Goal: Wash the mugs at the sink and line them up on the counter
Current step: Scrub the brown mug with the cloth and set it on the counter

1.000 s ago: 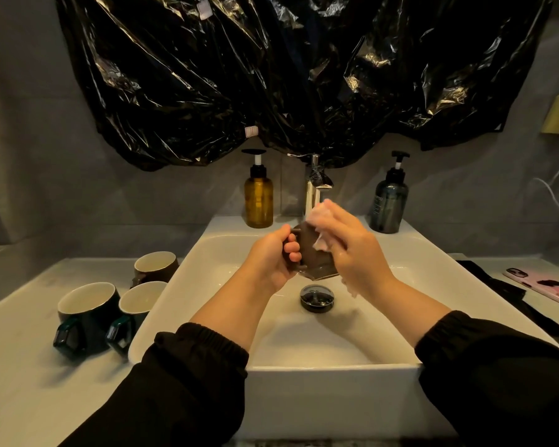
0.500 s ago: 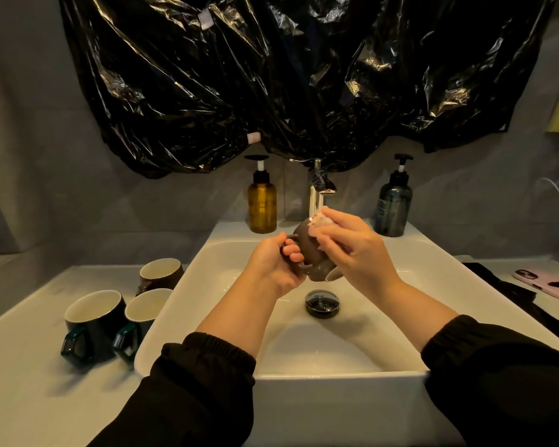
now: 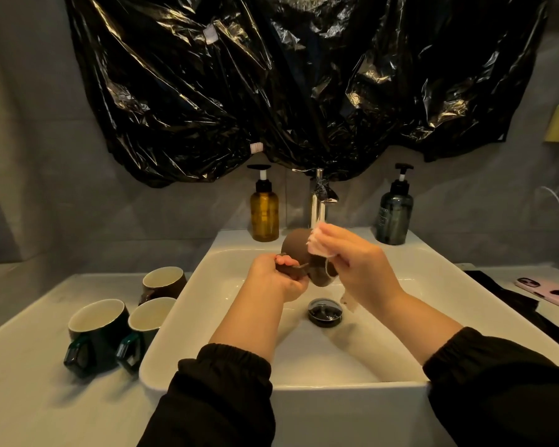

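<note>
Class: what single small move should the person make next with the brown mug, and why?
Probably turn the brown mug by its handle with the left hand, so the pink cloth in the right hand meets another side: it touches just one patch of the wall, over the sink.

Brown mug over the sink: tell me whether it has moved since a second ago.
Yes. The brown mug has risen away from the drain, up toward the faucet.

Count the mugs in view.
4. One brown mug held over the sink; another brown mug and two green mugs on the counter, left. None seems hidden.
</note>
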Demonstrator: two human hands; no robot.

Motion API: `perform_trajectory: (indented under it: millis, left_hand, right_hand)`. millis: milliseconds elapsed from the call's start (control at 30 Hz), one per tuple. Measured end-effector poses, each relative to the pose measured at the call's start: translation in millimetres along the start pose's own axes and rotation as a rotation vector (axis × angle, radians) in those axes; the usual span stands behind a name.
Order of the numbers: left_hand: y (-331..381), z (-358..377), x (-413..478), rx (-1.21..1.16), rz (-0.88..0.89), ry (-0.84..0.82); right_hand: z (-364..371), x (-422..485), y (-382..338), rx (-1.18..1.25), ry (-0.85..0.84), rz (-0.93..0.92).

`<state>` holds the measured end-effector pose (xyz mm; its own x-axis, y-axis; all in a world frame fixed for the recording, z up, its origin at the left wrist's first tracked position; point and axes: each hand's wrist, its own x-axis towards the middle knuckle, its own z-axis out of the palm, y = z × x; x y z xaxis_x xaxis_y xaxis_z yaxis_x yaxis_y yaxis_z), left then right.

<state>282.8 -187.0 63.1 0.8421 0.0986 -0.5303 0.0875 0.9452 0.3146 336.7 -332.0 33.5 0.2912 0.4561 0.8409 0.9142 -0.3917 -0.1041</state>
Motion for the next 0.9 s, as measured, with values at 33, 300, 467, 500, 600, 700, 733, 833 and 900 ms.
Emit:
perform_trajectory:
  millis: [33,300,467,500,600,700,733,833,900]
  left_hand:
    - [3,-1,0,-0.015,-0.005,0.005]
    - [12,-7,-1,-0.013,0.004,-0.050]
    - [8,-6,0,-0.037,-0.005,-0.076]
    - [7,-6,-1,-0.043,-0.008,-0.082]
    - [5,-5,0,-0.060,-0.003,-0.093]
    - [5,-3,2,-0.067,0.015,-0.098]
    - [6,-3,2,-0.070,0.017,-0.097]
    - [12,-5,2,-0.084,0.008,-0.089]
    - [15,-6,0,-0.104,0.000,-0.101]
  right_hand:
    - [2,-2,1,-0.021,-0.052,-0.087]
    - [5,-3,3,-0.134,-0.067,-0.242]
    - [-3,0,13,0.125,0.109,0.408]
    - [-3,-2,17,0.182,0.112,0.510]
    - [-2,-1,10,0.214,0.159,0.455]
    - [1,1,-2,0.092,0.115,0.146]
    - [3,0,-2,0.032,0.088,0.041]
    - [3,-1,-5,-0.062,0.027,-0.146]
    - [4,-3,-6,-0.102,-0.033,-0.249]
